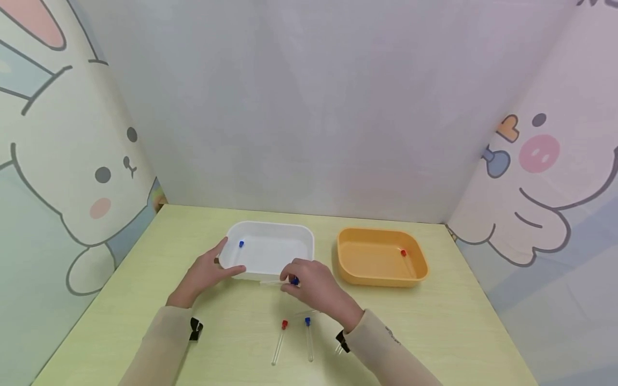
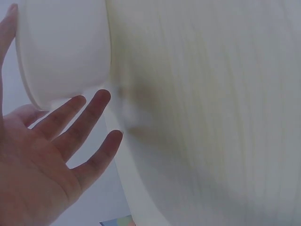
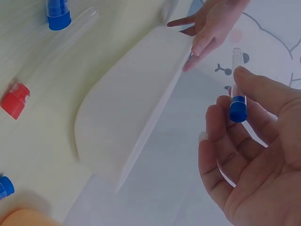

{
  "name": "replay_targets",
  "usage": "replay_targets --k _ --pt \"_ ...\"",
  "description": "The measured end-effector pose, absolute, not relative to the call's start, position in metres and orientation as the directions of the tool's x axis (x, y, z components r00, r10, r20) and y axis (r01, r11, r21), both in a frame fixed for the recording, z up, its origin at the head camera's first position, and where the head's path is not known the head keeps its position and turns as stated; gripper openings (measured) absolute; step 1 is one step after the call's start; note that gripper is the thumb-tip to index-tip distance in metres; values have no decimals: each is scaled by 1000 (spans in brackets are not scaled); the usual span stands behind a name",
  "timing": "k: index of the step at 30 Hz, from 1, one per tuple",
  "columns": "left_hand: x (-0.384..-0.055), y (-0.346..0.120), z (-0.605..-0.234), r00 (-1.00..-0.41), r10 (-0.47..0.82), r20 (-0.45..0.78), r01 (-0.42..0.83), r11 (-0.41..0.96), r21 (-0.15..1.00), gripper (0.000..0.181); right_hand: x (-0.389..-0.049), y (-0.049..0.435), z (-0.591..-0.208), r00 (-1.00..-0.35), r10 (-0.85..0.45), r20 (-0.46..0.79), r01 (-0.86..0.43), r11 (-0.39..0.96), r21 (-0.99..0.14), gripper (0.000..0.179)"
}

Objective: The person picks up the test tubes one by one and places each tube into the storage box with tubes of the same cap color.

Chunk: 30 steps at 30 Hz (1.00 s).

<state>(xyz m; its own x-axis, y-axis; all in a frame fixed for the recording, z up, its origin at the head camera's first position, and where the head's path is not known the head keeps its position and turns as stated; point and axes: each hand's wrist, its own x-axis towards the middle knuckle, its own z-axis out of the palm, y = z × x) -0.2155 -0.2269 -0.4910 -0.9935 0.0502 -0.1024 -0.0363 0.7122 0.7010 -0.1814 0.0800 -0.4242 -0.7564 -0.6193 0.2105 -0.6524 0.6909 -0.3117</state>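
At the left end of the white tray (image 1: 277, 249), my left hand (image 1: 205, 274) touches it with spread, mostly straight fingers, the thumb along the near rim. My right hand (image 1: 316, 287) pinches a clear test tube (image 3: 238, 89) with a blue cap between thumb and fingers, just in front of the tray's near right corner. Inside the white tray lies a blue-capped tube (image 1: 241, 244); only its cap shows plainly. On the table below my right hand are a red-capped test tube (image 1: 278, 346) and a blue-capped test tube (image 1: 309, 340).
An orange tray (image 1: 376, 281) stands to the right of the white one, holding a red-capped tube (image 1: 404, 253). Another clear tube (image 1: 305, 313) lies partly behind my right hand, and one more (image 1: 339, 349) shows beside the right wrist. Printed curtains enclose the table.
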Motion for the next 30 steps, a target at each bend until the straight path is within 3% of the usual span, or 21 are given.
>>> replay_targets --k 14,23,30 --pt "-214 -228 -490 -992 49 -118 -46 723 690 123 -189 86 -427 -857 -486 169 -463 585 -665 10" --pt "-215 -228 -490 -992 53 -117 -43 722 690 124 -194 88 -430 -882 -401 249 -441 515 -735 7" --pt "-217 -228 -493 -994 50 -97 -27 750 661 123 -196 88 -429 -912 -334 240 -373 430 -822 12"
